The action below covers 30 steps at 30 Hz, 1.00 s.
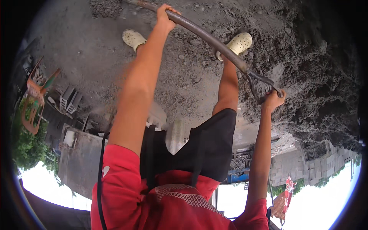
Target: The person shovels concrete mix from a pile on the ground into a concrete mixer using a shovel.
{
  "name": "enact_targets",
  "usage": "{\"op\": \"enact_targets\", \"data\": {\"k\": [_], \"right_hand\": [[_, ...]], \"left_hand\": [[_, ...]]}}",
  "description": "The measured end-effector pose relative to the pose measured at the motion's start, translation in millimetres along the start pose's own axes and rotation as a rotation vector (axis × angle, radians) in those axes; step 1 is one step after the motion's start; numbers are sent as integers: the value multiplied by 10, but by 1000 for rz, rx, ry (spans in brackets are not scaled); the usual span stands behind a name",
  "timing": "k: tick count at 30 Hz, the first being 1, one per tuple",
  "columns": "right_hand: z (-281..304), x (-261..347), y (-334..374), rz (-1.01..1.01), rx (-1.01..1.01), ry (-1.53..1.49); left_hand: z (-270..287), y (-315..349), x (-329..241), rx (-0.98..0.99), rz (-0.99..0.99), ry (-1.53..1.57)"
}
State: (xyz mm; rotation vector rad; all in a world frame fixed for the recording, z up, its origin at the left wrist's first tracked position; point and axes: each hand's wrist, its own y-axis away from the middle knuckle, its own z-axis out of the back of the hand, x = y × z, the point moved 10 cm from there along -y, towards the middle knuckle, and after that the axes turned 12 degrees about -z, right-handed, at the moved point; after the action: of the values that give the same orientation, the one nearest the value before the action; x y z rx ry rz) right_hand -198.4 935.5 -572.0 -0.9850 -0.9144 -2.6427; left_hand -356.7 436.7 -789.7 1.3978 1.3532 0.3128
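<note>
A D-handled shovel (207,37) runs slantwise across the upper part of the view, with a worn brown shaft and a dark grip frame. My left hand (166,17) is closed around the shaft near the upper edge. Farther right and nearer to me, my right hand (273,101) is wrapped round the crossbar of the D-grip. The shovel's blade is not visible; the shaft leaves the view at the top. Grey gravelly ground (184,73) lies beneath the shaft, and a heap of dark, damp-looking gravel (318,80) spreads to the right.
My feet, in cream clogs (240,43) with holes, stand apart under the shaft. A smaller dark gravel patch (105,7) is at the top left. An orange plastic chair (35,92) and grey blocks (70,99) are at the left. Stacked grey blocks (283,161) are at the lower right.
</note>
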Motion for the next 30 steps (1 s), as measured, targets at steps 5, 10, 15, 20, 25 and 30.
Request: {"op": "enact_targets", "data": {"k": [5,10,15,20,25,30], "right_hand": [[-1256,1411,1366,240,301,-145],[-1283,2347,3421,310,705,-415],[-745,2982,5415,716,1349,-500],[-339,3547,7289,1194,1837,-365],[-609,3559,7872,1593,1843,-167],[-1081,3421,7302,1401,1568,-11]], "left_hand": [[-148,1003,-3292,55,-371,68],[379,3584,-5753,163,-657,432],[975,6626,-7092,552,-1030,575],[2705,7981,-7108,651,-1387,836],[3305,7894,-6649,743,-1529,1082],[3305,7609,-6912,631,-1441,949]]}}
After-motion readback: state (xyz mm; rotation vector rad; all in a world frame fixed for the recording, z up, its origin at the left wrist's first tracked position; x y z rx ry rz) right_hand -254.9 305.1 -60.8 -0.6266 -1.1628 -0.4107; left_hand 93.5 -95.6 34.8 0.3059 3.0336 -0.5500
